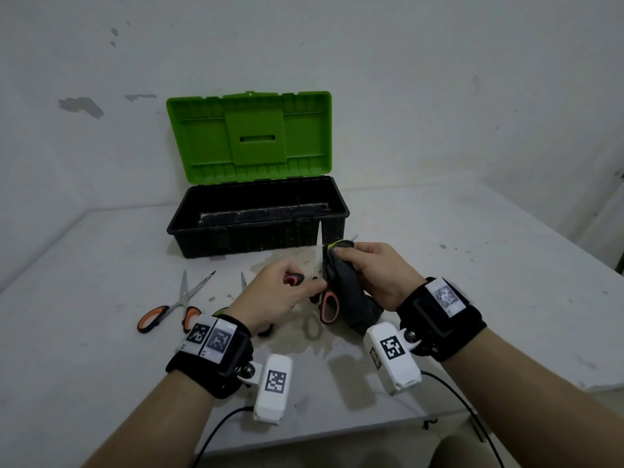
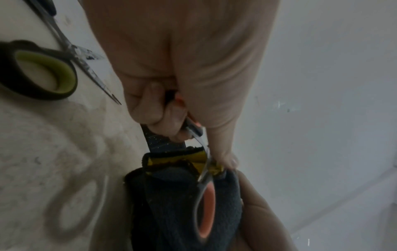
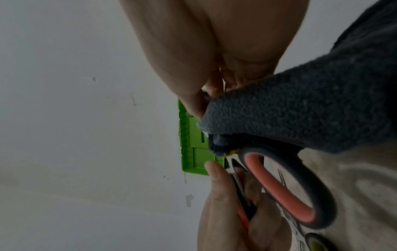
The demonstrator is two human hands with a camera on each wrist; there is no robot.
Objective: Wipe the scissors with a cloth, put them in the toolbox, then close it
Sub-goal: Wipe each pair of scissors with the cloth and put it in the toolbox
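Observation:
My left hand (image 1: 287, 292) grips one handle of the pink-and-black scissors (image 1: 329, 307), holding them spread with one blade (image 1: 319, 251) pointing up. The other pink handle loop (image 2: 205, 210) hangs free. My right hand (image 1: 364, 268) clutches a dark grey cloth (image 1: 347, 292) with a yellow-green edge, wrapped round the second blade beside the pivot. The same cloth (image 3: 300, 110) and pink loop (image 3: 285, 190) fill the right wrist view. Behind both hands the black toolbox (image 1: 256, 238) stands with its green lid (image 1: 250, 136) raised against the wall.
Orange-handled scissors (image 1: 169, 312) lie on the white table (image 1: 472, 265) to the left. A pair with a yellow-green loop (image 2: 43, 73) lies under my left wrist. A damp stain spreads below the hands. Cables trail off the near edge.

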